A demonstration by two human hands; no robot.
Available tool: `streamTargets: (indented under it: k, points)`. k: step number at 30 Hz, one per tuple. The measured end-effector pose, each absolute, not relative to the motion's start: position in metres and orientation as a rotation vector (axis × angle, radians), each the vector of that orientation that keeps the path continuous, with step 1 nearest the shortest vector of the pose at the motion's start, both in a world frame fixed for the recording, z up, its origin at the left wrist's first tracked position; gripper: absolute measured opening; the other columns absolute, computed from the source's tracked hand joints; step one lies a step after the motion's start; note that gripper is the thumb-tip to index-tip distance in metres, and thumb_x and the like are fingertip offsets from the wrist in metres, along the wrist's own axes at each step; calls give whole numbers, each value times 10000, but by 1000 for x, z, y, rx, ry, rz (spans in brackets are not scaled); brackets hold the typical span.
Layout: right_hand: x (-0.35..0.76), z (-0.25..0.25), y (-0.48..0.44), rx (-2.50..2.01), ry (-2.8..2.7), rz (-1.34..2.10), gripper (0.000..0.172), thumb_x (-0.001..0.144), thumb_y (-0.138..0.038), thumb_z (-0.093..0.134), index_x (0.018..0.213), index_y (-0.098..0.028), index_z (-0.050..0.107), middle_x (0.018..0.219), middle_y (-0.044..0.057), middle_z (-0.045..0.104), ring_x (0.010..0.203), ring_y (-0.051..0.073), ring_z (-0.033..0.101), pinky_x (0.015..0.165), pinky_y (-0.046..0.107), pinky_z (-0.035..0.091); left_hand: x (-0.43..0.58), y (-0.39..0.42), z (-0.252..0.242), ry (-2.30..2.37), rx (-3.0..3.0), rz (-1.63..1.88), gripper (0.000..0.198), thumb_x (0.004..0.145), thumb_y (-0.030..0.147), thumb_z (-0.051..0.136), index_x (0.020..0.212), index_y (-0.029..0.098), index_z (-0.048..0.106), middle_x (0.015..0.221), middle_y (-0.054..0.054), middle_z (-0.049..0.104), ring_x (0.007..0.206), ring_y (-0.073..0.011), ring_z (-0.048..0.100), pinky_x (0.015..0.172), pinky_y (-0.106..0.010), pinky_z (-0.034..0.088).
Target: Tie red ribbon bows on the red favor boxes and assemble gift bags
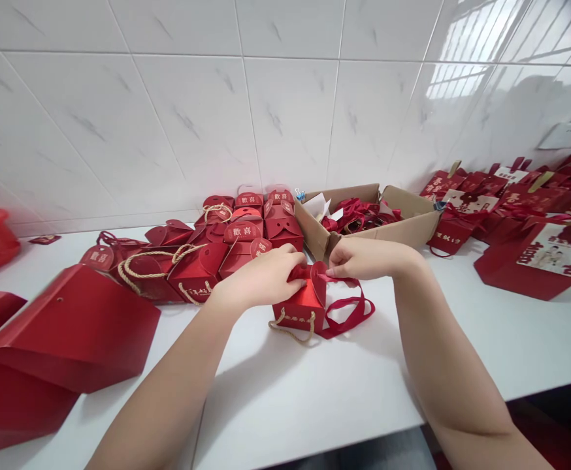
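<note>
White table (285, 405) (rope-handled red box (295, 309) atop), grey-veined tiled wall (290, 104) behind.

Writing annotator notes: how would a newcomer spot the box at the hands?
On the white table, find the open cardboard carton by the wall. Just in front of it, the small red box sits at the left hand. Unlike the red boxes behind, it has a loose dark-red ribbon looping beside it, running to the right hand.
</note>
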State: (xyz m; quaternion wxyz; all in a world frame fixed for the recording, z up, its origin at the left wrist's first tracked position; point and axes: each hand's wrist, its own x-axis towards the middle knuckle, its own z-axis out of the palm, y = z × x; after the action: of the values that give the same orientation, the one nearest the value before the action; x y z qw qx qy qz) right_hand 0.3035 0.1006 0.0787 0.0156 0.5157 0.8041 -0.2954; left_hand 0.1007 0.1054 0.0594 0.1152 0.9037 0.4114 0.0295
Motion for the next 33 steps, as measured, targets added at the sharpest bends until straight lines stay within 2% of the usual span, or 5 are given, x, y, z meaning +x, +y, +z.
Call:
streamTargets:
  k: [11,18,22,28,33]
  points:
    - [296,74,103,1622,2526,-904,261,788,-269,487,557,-148,497,585,28,523,522,109,427,501,260,301,105,104,56,1116,2700,106,300,846,389,443,1047,252,617,993,-58,562,900,-223,580,725,-324,443]
    - [294,70,104,1611,2624,-907,227,799,-305,500,619,-169,529,632,18,561,565,121,474,502,259,295,108,105,55,1109,2746,221,243,847,257,377,774,190,598,887,-61,565,825,-210,554,662,-325,422]
    - [296,70,102,1655,2637,-874,242,803,-341,511,631,-172,531,634,13,564,562,119,466,498,258,300,108,105,55,1139,2736,268,201,825,225,378,730,192,552,859,-44,553,768,-190,547,618,-315,404]
    - [300,73,102,1691,2909,-1063,327,819,-473,519,949,-184,594,953,54,634,813,161,558,665,259,410,109,102,61,1202,2598,494,182,862,246,345,799,203,510,890,-20,516,710,-152,527,599,-295,400]
    - [297,72,104,1429,3049,-1315,333,824,-484,524,777,-157,567,706,-9,531,634,103,448,587,245,345,105,98,72,1176,2456,888,153,879,258,381,824,196,511,864,-12,522,735,-141,515,635,-272,407]
